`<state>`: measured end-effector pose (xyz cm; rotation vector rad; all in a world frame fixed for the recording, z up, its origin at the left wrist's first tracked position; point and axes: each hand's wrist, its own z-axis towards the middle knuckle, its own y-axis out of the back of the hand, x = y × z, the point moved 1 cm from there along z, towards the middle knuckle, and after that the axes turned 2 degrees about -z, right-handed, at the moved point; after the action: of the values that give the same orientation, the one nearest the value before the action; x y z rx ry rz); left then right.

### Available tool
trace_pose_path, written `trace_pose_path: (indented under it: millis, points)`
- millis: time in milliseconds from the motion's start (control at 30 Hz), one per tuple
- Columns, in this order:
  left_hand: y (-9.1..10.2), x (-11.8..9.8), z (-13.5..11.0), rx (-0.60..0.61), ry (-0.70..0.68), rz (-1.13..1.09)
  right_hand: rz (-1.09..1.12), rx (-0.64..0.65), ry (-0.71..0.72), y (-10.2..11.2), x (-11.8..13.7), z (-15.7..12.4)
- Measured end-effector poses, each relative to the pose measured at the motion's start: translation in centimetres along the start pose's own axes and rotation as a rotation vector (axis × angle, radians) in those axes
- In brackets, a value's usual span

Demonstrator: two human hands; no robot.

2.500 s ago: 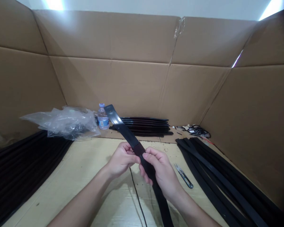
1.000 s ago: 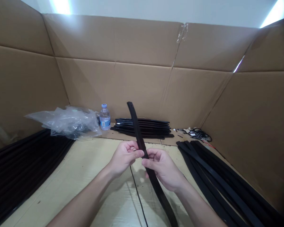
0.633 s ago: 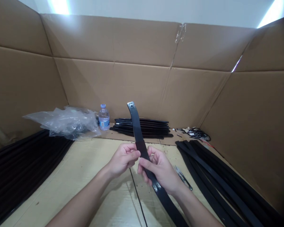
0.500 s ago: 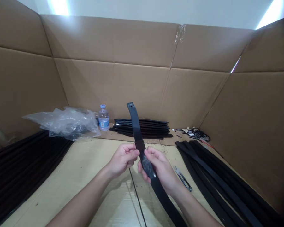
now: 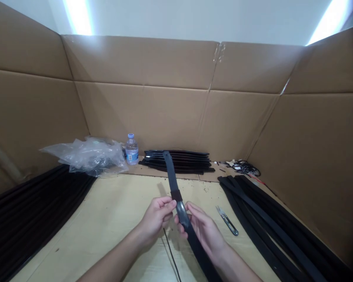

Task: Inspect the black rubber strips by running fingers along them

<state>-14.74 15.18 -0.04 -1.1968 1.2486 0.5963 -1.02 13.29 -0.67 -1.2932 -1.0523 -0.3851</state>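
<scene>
The black strap (image 5: 200, 250) runs up from the near edge between the two hands, held above the table (image 5: 111, 219), its far end lined up in front of the stack of dark strips (image 5: 191, 162) at the back. The left hand (image 5: 159, 217) has thumb and forefinger pinched together at the strap's left edge, just below the dark brown band (image 5: 176, 195) that crosses it. The right hand (image 5: 204, 229) is loosely curled, fingers passing beneath the strap and showing at its left side, thumb and forefinger by the right edge. A thin cord (image 5: 171, 250) hangs below the left hand; what it does behind the strap is hidden, so whether either grip also has hold of it is hard to say. For good work at the band, a small, firm left pinch seems best, close enough to steady the edge without covering the band. The right fingers should support the strap from below without twisting it, so that the band lies square across its width. The cord would handle best hanging free of both wrists, away from the snips (image 5: 228, 221) lying to the right.
</scene>
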Motion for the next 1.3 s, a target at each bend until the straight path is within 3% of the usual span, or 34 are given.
trace_pose_path:
  millis: [133,467,700,867,933,1167,1300]
  points:
    - [0.4,1.2,-1.1,-0.037,0.020,-0.014,0.130,0.009,-0.075,1.0,-1.8,-1.6]
    - [1.7,3.6,-0.5,-0.178,0.095,0.020,-0.021,-0.097,-0.136,2.0,-2.8,-2.0]
    - [2.2,4.2,-0.4,0.019,0.117,-0.159,-0.094,-0.052,-0.193,2.9,-3.6,-1.8]
    - [2.5,4.6,-0.5,0.085,0.155,-0.239,-0.033,0.018,-0.251,2.7,-4.0,-1.9]
    - [2.6,4.7,-0.5,0.058,0.153,-0.274,0.005,0.048,-0.296,2.4,-4.0,-2.2]
    - [2.7,4.7,-0.2,-0.064,0.140,-0.296,0.027,-0.196,-0.441,2.0,-4.1,-2.8]
    - [2.3,5.0,-0.5,-0.044,0.169,-0.291,0.023,-0.184,-0.457,2.0,-4.1,-2.9]
